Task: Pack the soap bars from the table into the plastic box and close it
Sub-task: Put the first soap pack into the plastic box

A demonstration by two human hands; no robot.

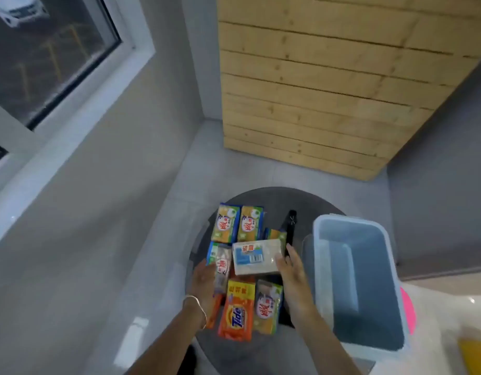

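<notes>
Several wrapped soap bars lie on a small round dark table point(263, 355). Two green-and-orange bars point(225, 222) stand side by side at the far edge. An orange Tide bar point(237, 309) and another green bar point(267, 305) lie nearest me. A white soap bar point(255, 256) rests on top of the pile in the middle. My right hand point(289, 269) touches the white bar's right end, fingers spread. My left hand point(205, 282) lies against a clear-wrapped bar point(221, 263) on the left. The translucent plastic box point(355, 282) stands empty on the right of the table.
A black slim object point(290, 226) lies between the soaps and the box. The box's lid point(306, 255) seems to lean by its left side. A wooden plank panel point(328, 90) stands behind the table. Something pink point(408, 309) shows behind the box on the right.
</notes>
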